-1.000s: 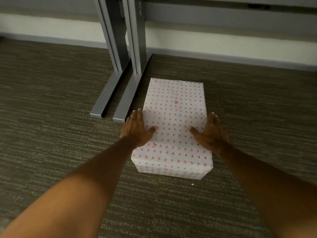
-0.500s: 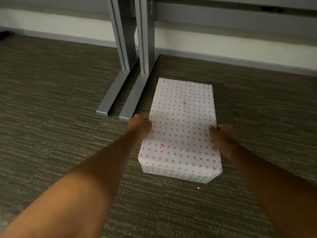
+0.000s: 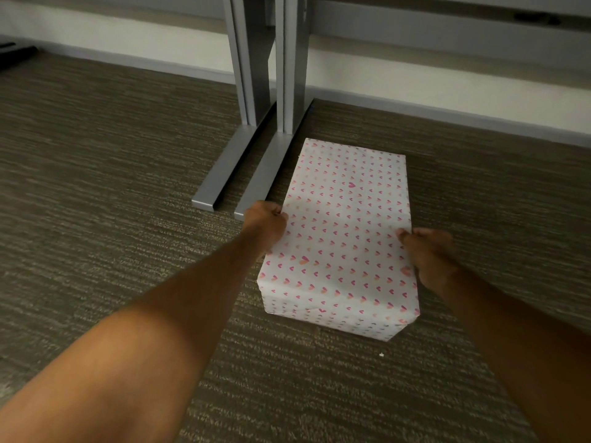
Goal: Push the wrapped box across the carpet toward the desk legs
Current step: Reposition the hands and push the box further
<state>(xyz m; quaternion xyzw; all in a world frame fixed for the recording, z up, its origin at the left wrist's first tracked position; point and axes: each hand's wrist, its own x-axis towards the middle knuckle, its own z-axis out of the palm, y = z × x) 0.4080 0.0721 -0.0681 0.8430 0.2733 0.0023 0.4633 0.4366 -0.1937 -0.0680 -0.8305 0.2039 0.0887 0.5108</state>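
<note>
On carpet [image 3: 96,187], both hands apparently grip the unlabelled wrapped box [image 3: 342,225].

The box [image 3: 343,231], wrapped in white paper with small pink hearts, lies flat on the carpet [image 3: 96,193]. The left hand [image 3: 267,220] is curled against its left side and the right hand [image 3: 428,251] against its right side, thumbs at the top edges. The far left corner of the box sits just beside the foot of the nearer of two grey desk legs [image 3: 292,59]. A baseboard [image 3: 447,100] runs along the carpet's far edge. A tiny white speck [image 3: 381,354] lies near the box's near right corner.
</note>
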